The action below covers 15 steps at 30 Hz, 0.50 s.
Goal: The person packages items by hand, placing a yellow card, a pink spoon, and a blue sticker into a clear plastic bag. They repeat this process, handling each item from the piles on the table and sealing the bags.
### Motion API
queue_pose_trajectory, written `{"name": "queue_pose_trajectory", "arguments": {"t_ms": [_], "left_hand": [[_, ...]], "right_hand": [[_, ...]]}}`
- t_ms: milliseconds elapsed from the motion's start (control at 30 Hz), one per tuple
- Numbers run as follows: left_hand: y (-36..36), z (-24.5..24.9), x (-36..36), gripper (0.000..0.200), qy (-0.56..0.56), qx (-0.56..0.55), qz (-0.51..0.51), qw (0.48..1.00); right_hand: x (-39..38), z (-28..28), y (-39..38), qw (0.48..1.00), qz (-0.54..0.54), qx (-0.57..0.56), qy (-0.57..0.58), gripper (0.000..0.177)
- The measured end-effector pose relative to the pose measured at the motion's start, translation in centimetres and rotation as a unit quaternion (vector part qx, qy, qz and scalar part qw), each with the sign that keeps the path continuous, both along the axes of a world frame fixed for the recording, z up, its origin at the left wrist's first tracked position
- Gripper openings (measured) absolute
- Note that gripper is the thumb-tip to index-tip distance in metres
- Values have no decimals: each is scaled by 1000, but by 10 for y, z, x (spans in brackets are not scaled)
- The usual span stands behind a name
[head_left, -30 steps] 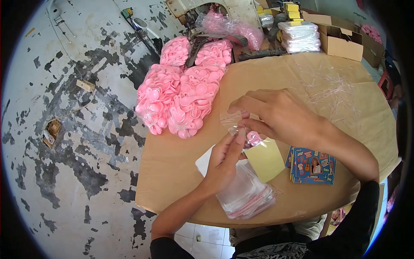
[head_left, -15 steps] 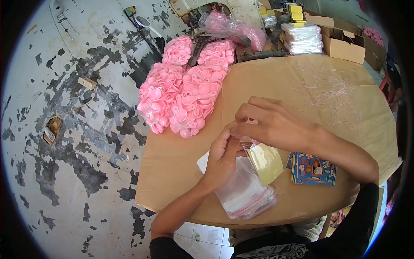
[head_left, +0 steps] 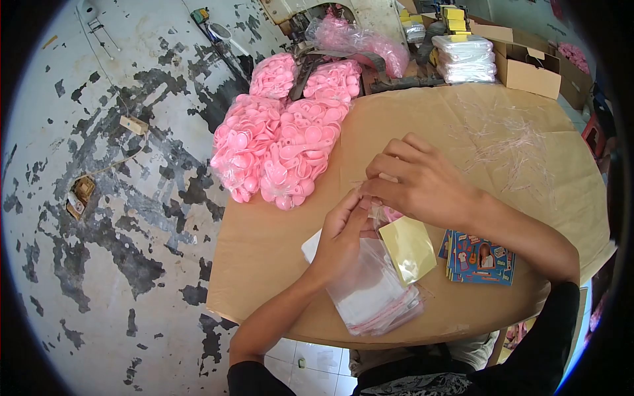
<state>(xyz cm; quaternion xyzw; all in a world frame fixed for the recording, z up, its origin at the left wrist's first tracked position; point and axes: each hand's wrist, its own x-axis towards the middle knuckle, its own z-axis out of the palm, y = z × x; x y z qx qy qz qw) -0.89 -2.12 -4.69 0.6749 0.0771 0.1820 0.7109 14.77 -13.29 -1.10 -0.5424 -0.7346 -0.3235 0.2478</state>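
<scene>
My left hand (head_left: pixel 342 232) is closed on the gathered top of a small clear plastic bag (head_left: pixel 377 212). My right hand (head_left: pixel 422 177) pinches at the same spot, thumb and fingertips together against the left fingers; a thin strand seems to show there. Below the fingers hang a pale yellow card (head_left: pixel 408 251) and a pink piece (head_left: pixel 391 213), partly hidden by my right hand; whether both lie inside the bag I cannot make out. Under them on the table lies a stack of flat clear bags (head_left: pixel 370 290). Blue printed cards (head_left: pixel 481 261) are piled beneath my right forearm.
Several clear bags full of pink plastic spoon-like pieces (head_left: pixel 300 148) stand at the table's left. Thin clear strands (head_left: pixel 515 148) lie scattered on the brown table cover (head_left: pixel 396 119). Behind are wrapped plastic packs (head_left: pixel 464 59) and an open cardboard box (head_left: pixel 528 69).
My right hand has shifted slightly up and right, its fingers still pinched. The yellow card has swung a little to the right, and more of the pink piece shows. My left hand barely moved.
</scene>
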Motion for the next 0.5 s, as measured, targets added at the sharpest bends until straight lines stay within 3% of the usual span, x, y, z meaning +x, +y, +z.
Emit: {"name": "queue_pose_trajectory", "arguments": {"t_ms": [233,500], "left_hand": [[-2,2,-3,33,-7,8,10,1000],[1,-2,-3,37,-16,112,0,994]], "right_hand": [[4,8,-2,999,11,-6,43,17],[2,9,-3,1000,13,-11,18,18]]}}
